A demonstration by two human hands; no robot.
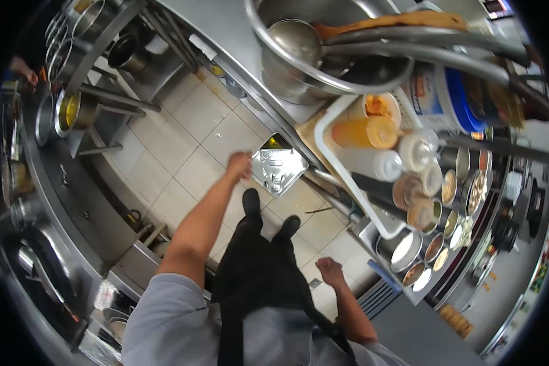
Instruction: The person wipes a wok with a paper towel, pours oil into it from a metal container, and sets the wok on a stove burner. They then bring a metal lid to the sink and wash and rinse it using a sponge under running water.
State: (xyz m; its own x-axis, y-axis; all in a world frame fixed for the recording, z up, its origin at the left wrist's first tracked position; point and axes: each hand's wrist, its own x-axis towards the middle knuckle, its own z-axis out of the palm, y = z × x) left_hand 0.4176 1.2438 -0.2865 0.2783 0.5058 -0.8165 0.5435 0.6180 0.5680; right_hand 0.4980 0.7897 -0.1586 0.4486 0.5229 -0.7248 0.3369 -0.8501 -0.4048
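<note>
My left hand (pixel 239 166) reaches forward over the tiled floor, its fingers curled and somewhat blurred. Right beside it is a square silver tin (pixel 279 169) with a dark, yellowish opening at one corner. Hand and tin meet in the picture, but I cannot tell whether they touch. Lower on the right, my right hand (pixel 329 271) hangs in a loose fist with nothing visible in it, nearest to the steel counter. My two dark shoes (pixel 252 201) are on the floor just behind the tin.
A large steel pot (pixel 293 79) with ladles and a wooden spatula (pixel 396 25) stands on the right counter. Near it are a white tray (pixel 348 177) of squeeze bottles and several ingredient tins (pixel 407 251). Left are steel shelves with pans (pixel 79 114) and a counter (pixel 49 189). Another person's hand (pixel 24 70) shows far left.
</note>
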